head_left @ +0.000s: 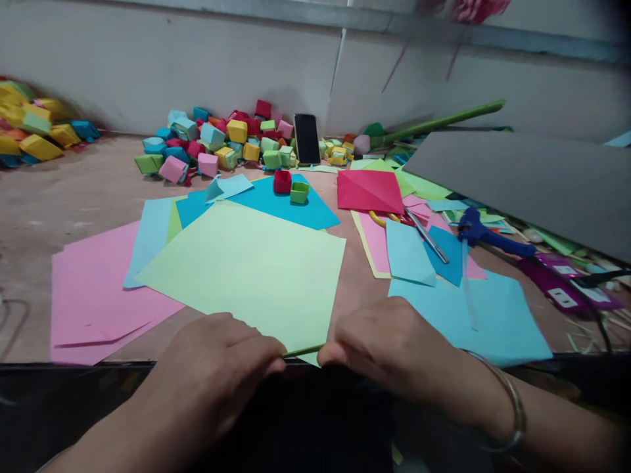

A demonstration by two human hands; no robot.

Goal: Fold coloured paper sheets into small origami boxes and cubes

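At the table's front edge, my left hand [224, 361] and my right hand [379, 348] are both closed, pinching a thin green strip [304, 351] between them. It runs almost level from one thumb to the other; its ends are hidden in my fingers, and I cannot tell whether it is folded or rolled. Just behind it lies a large pale green paper sheet [256, 256]. Pink sheets [98, 289] spread out beyond my left hand. A light blue sheet [483, 315] is near my right hand, on whose wrist sits a bangle [515, 410].
Folded paper cubes [211, 136] pile up by the wall, beside a phone [306, 139]. Two little paper boxes [299, 192] stand on a blue sheet [266, 203]. On the right are a pen [426, 236], a blue glue gun [493, 236], a purple power strip [566, 282] and a grey board [522, 177].
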